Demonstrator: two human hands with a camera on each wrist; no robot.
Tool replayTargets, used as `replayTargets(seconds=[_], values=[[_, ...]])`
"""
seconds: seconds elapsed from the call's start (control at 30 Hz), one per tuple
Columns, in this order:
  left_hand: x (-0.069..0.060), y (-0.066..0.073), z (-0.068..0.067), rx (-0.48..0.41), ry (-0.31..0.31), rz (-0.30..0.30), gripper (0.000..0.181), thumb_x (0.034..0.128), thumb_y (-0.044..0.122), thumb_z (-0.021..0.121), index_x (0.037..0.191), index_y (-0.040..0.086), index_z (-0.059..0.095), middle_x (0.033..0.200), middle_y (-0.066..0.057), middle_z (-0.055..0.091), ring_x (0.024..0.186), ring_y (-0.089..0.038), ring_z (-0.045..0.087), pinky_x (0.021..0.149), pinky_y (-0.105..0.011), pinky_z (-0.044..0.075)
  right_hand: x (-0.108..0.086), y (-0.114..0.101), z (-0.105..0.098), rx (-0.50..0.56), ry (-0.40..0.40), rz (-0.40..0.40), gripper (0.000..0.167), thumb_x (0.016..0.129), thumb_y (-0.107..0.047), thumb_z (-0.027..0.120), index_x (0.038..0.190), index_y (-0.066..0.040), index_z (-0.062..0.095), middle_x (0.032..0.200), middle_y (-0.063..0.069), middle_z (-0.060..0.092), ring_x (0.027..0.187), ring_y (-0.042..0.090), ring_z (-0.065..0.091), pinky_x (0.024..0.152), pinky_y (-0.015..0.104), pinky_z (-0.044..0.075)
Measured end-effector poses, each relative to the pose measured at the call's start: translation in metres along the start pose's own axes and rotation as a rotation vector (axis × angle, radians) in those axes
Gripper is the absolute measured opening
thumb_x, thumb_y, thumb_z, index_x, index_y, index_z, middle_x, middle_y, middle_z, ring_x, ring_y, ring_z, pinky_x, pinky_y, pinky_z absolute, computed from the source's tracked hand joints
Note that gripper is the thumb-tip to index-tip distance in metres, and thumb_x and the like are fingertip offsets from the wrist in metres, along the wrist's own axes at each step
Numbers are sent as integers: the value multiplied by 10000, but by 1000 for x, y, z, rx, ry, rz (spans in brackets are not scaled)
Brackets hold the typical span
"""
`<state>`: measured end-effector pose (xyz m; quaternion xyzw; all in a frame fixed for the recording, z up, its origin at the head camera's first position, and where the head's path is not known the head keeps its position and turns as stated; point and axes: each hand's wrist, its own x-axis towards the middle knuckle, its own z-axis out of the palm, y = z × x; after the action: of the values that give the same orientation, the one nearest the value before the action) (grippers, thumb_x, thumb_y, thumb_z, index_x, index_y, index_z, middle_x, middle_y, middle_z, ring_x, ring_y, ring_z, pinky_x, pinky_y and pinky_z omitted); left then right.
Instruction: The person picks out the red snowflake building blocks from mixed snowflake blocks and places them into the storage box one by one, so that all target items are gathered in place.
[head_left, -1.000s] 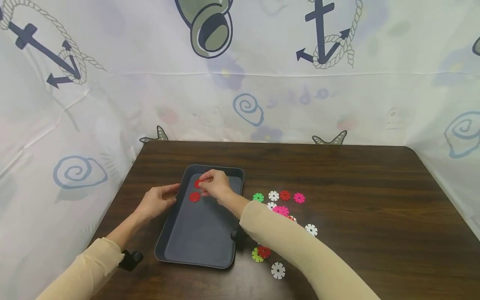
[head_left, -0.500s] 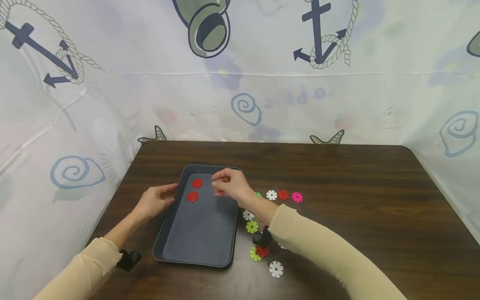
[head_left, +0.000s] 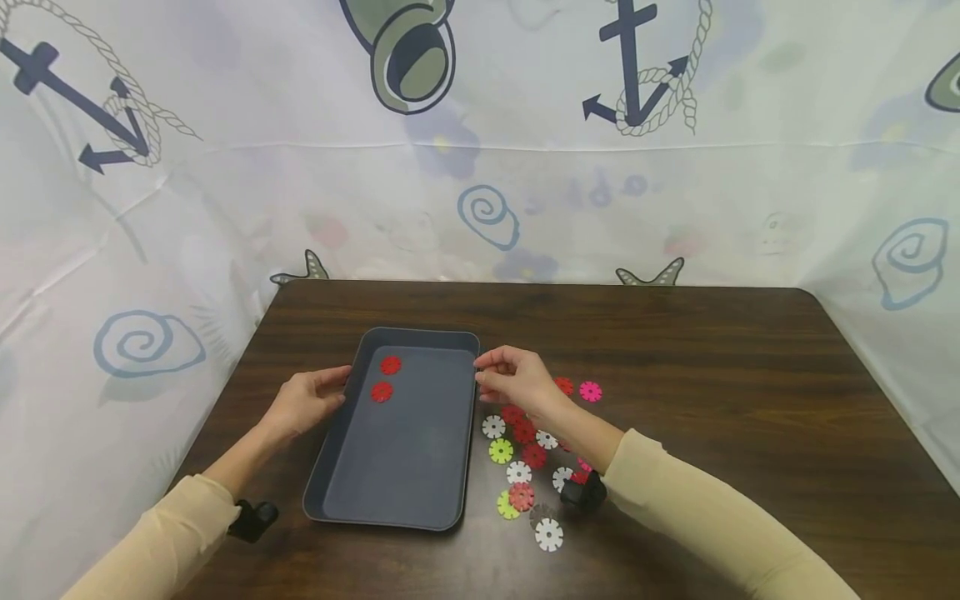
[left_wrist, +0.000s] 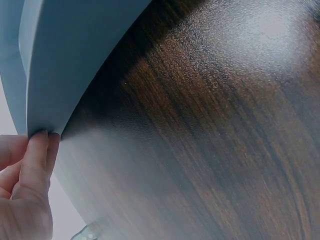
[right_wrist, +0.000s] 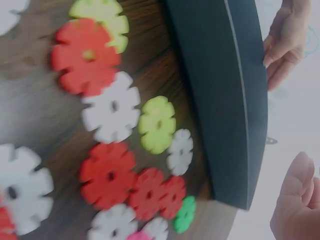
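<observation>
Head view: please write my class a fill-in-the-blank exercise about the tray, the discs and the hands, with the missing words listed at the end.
1. The tray holds exactly ____ discs.
2. The discs in the tray are coloured ____.
3. In the picture, the loose discs lie to the ____ of the tray.
4. The hand farther from the loose discs is the person's ____ one.

Missing words: two; red; right; left.
</observation>
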<state>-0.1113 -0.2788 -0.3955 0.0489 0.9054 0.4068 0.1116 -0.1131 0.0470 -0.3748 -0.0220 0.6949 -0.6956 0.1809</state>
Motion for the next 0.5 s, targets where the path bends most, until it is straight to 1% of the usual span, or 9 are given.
replayTargets(seconds=[0.1, 0.23, 0.33, 0.43, 0.5], values=[[0, 0, 0, 0, -3, 2, 479, 891, -32, 536, 1349, -110, 418, 1332, -299, 477, 1150, -406, 548, 829, -342, 538, -7, 2, -11, -17, 16, 12, 264, 880, -2, 612, 1130, 71, 570, 849, 64, 591, 712, 140, 618, 785, 389, 560], [0, 0, 0, 6, -3, -3, 479, 892, -25, 538, 1350, -104, 420, 1330, -295, 482, 1151, -403, 548, 827, -345, 539, -16, 6, -23, -46, 32, 25, 280, 883, -29, 618, 1142, 62, 565, 872, 73, 583, 734, 156, 616, 765, 353, 563], [0, 1, 0, 10, -3, -7, 482, 894, -18, 541, 1354, -96, 420, 1331, -291, 483, 1155, -404, 544, 828, -354, 539, -21, 11, -31, -47, 37, 25, 279, 883, -29, 619, 1138, 69, 560, 892, 85, 574, 754, 175, 624, 772, 354, 563], [-1, 1, 0, 13, -5, -10, 487, 899, -8, 545, 1362, -87, 415, 1338, -286, 480, 1158, -405, 542, 819, -352, 543, -26, 15, -39, -39, 38, 21, 276, 884, -18, 615, 1136, 78, 555, 915, 94, 574, 780, 186, 629, 799, 381, 556], [-1, 1, 0, 12, -6, -10, 491, 901, -4, 547, 1366, -84, 412, 1341, -285, 478, 1157, -406, 542, 812, -347, 546, -30, 17, -44, -51, 49, 20, 270, 885, -18, 614, 1131, 75, 556, 923, 96, 582, 798, 187, 625, 806, 390, 554]])
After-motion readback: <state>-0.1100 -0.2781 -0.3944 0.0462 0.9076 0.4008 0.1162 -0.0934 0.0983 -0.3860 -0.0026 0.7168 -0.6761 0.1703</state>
